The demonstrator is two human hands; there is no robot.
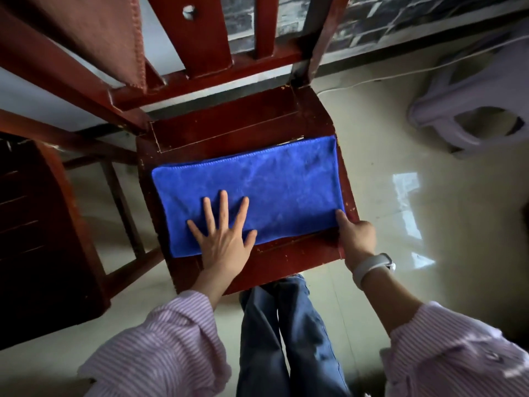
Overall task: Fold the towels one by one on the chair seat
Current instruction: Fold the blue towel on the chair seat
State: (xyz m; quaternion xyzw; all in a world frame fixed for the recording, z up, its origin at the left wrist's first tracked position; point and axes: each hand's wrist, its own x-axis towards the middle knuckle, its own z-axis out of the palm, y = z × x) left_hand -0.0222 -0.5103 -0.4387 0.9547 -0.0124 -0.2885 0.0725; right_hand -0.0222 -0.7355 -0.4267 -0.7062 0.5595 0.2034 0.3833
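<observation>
1. A blue towel [252,190] is lying flat on the red wooden chair seat [229,130]. It is folded into a long shape and is covering the near part of the seat, with bare wood showing behind it.
2. The left hand [221,239] is pressing down flat on the near left part of the towel. Its fingers are spread wide and it is not gripping anything.
3. The right hand [356,234] is curling closed at the near right corner of the towel, at the edge of the seat. Its thumb is lying on top of the blue cloth, so it is pinching that corner.
4. A white watch band [372,266] is sitting on the right wrist.
5. Both arms are wearing pink striped sleeves [169,339], pushed up above the wrists.
6. The person's blue jeans [286,333] are showing below the seat, between the two arms.
7. A brown cloth [108,32] is hanging over the chair back at the top left.
8. A pale plastic stool [469,110] is standing on the shiny floor to the right, well apart from the chair.
</observation>
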